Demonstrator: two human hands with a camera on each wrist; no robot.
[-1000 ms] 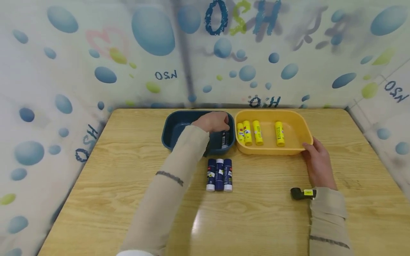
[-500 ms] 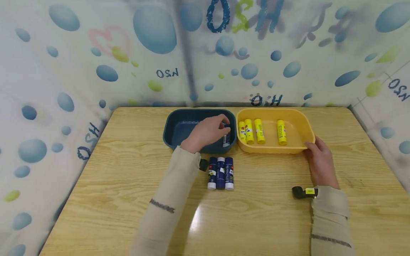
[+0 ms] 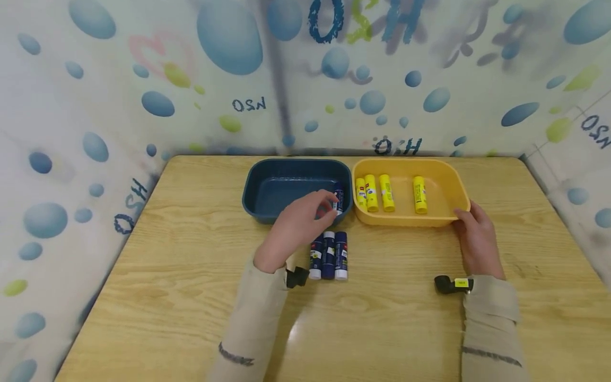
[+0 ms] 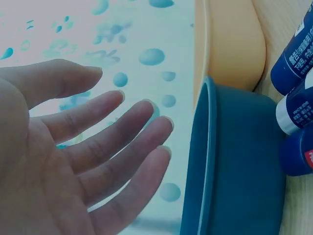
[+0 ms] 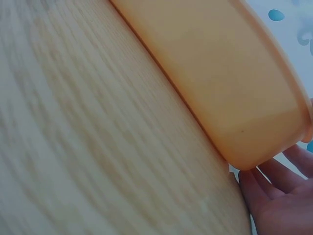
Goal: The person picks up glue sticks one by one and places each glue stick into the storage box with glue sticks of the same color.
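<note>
Tabletop [image 3: 195, 249] extends left of blue tray [image 3: 281, 193], whose rim runs below the relaxed left hand [image 3: 297, 220]; right hand [image 3: 478, 244] grips yellow tray [image 3: 443, 193].

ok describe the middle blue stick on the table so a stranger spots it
On the wooden table, find the dark blue tray. Three dark blue sticks lie side by side in front of it. The middle stick has its white end toward the tray; its neighbours have theirs pointing away.

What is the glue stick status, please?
Left hand open, empty, by blue tray. Right hand gripping yellow tray. Three navy glue sticks on table. Head view: left hand partly hides fourth stick in blue tray.
</note>
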